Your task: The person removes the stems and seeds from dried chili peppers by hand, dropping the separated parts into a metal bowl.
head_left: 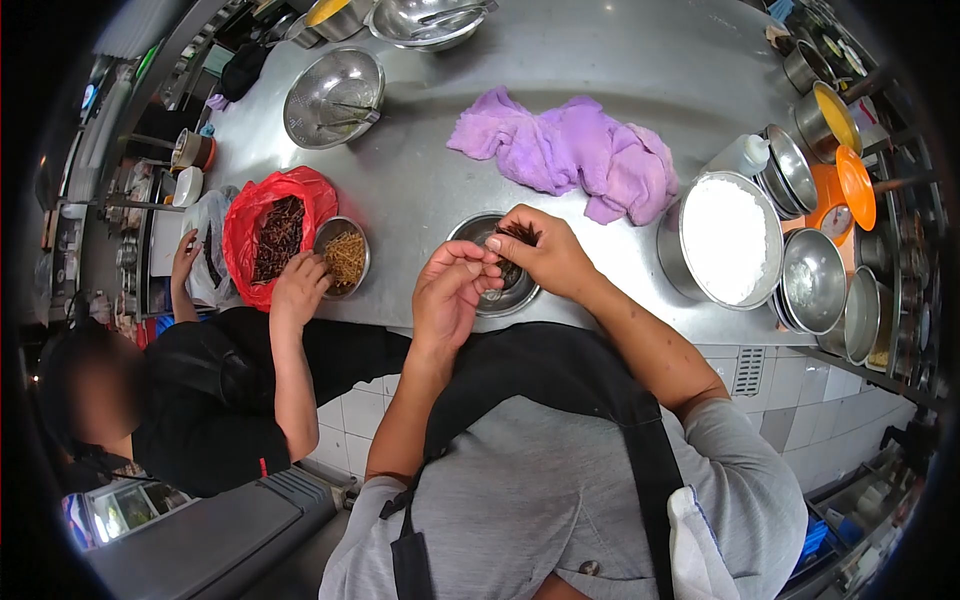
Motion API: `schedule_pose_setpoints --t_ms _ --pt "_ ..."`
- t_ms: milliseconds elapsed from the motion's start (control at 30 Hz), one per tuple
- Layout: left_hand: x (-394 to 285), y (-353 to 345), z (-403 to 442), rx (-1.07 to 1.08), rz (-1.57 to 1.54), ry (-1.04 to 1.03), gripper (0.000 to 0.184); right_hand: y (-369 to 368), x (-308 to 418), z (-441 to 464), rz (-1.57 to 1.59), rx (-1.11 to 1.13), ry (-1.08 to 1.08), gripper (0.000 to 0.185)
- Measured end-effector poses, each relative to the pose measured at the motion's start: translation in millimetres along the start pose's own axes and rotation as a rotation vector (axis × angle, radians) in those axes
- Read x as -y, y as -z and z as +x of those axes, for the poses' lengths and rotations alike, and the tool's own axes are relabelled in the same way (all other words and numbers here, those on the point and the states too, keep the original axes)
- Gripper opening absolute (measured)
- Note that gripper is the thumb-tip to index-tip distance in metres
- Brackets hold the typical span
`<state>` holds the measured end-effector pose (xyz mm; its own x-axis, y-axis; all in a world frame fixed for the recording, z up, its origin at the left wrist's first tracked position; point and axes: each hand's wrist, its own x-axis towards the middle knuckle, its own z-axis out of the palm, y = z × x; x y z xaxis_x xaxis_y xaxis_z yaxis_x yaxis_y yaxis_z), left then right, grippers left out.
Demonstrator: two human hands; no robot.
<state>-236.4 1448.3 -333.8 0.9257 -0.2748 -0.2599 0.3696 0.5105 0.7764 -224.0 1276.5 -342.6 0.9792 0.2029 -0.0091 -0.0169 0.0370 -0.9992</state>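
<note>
Over a small steel bowl [490, 305] at the table's front edge, my two hands meet with their fingertips close together. My right hand [548, 255] is closed round a bunch of dark brown pieces [520, 233], whose pointed ends stick out above the fingers. Just left of it, my left hand [450, 290] has its fingers curled and pressed together at the tips; what they hold, if anything, is too small to name. Part of the bowl's inside is hidden under my hands.
A co-worker's hand [300, 288] reaches beside a red bag [240, 240] of dark pieces and a bowl of yellowish pieces [343, 262]. Purple cloth [570, 150] lies ahead. A pot of white powder [725, 240] and stacked bowls [812, 280] stand right; a colander [330, 95] is back left.
</note>
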Motion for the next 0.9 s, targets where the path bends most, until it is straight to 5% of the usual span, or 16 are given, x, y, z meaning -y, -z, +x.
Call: schedule_pose_setpoints --t_ms 67,133,600,667,700,800,900 --pt "-1.0 -0.7 -0.3 -0.02 0.002 0.07 0.012 -0.7 1.9 -1.4 -0.176 -0.032 0.034 0.017" --pt "1.5 -1.9 0.9 -0.038 0.069 0.102 0.01 -2.5 1.0 -3.6 -0.507 0.027 0.446 0.017" --pt "4.3 0.3 -2.2 -0.006 0.139 0.14 0.013 -9.4 -4.0 -3.7 -0.381 -0.136 0.533 0.015" --pt "3.9 -5.6 -4.4 -0.06 0.013 0.029 0.012 -14.6 -13.1 0.4 0.089 -0.113 0.152 0.016" --pt "1.8 -9.2 -5.8 -0.058 0.013 0.028 0.012 -7.1 -2.2 0.5 0.584 0.031 -0.289 0.018" --pt "-3.2 -12.5 -8.1 0.027 -0.076 -0.055 0.012 -5.2 -14.9 2.9 1.018 -0.062 -0.41 0.02" --pt "-5.5 -0.1 -4.1 -0.062 0.307 -0.062 0.012 13.3 -18.8 2.0 1.091 -0.06 -0.342 0.018"
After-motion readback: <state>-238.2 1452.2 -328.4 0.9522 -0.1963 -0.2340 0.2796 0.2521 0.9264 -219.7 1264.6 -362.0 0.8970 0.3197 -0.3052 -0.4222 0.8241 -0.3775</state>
